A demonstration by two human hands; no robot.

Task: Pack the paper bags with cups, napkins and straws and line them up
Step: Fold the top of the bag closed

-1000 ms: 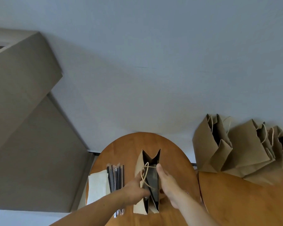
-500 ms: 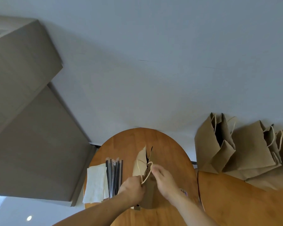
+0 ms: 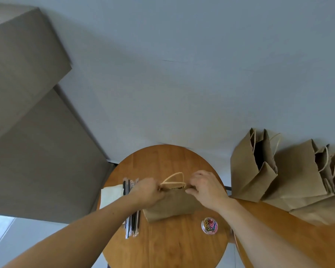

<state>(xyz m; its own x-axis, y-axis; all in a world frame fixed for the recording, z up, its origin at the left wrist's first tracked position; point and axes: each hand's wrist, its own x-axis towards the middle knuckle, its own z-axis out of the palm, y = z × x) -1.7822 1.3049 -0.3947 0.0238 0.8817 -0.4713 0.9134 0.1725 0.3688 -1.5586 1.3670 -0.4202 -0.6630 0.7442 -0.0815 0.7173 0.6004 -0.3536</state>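
Note:
A brown paper bag (image 3: 172,206) stands on the round wooden table (image 3: 162,246), its broad side facing me and its top pressed closed. My left hand (image 3: 146,192) pinches the bag's top edge at the left end. My right hand (image 3: 205,187) pinches the same edge at the right end. The bag's cord handles (image 3: 173,180) loop up between my hands. Wrapped black straws (image 3: 132,223) lie left of the bag, partly under my left arm. White napkins (image 3: 111,196) lie at the table's left rim. No cups are visible.
A small clear tub of coloured paper clips (image 3: 209,225) sits right of the bag. On a second wooden table (image 3: 290,244) to the right, three brown paper bags (image 3: 290,176) stand in a row against the grey wall, tops open. A beige cabinet (image 3: 37,151) fills the left.
The bag's mouth was open with both hands at it. It has since been turned broadside and its top pressed closed, with my hands spread to its two ends. The view tilted down.

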